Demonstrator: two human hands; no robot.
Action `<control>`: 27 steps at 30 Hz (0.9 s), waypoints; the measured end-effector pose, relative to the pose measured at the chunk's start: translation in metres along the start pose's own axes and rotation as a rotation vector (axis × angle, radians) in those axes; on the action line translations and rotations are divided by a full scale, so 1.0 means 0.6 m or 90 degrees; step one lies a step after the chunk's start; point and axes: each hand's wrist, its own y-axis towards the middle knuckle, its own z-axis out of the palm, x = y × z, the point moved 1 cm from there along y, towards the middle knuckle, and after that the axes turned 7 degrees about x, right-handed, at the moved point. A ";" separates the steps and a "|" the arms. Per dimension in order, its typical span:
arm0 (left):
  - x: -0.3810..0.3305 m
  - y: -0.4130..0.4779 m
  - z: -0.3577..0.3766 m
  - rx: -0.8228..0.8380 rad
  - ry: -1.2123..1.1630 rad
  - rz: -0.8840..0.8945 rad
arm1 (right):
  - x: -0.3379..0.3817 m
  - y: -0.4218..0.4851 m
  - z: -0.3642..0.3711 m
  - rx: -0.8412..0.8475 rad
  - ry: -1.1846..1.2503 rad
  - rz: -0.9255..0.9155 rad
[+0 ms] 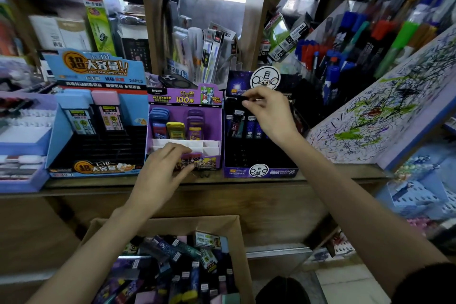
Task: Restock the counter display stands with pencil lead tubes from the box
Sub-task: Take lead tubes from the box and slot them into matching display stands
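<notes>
Three display stands line the counter: a blue stand [97, 145], a purple stand [183, 106] and a dark starry stand [259, 171]. My right hand [270, 112] pinches the black cap of a dark lead tube [237, 121] standing in the dark stand's back row. My left hand [164, 168] holds a purple lead tube [191, 155] at the front slots of the purple stand. A cardboard box [222, 223] below the counter holds several loose lead tubes.
A slanted scribble board [385, 111] rises on the right, with racks of pens [328, 57] behind it. Another lilac display tray [22, 145] sits on the left. A wooden post [153, 20] and packed shelves stand behind the stands.
</notes>
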 end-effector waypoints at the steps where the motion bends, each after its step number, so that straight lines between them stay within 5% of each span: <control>1: 0.000 0.000 0.000 -0.003 0.006 0.003 | -0.004 0.001 0.009 0.012 -0.016 -0.010; 13: 0.001 0.003 0.002 -0.053 -0.022 0.004 | -0.033 0.008 0.038 0.007 -0.008 -0.005; 20: 0.000 0.003 0.000 -0.050 -0.039 -0.019 | -0.028 0.019 0.052 -0.016 -0.262 -0.059; 27: -0.013 -0.051 -0.033 -0.028 -0.101 0.017 | -0.010 -0.029 0.030 0.017 -0.192 -0.055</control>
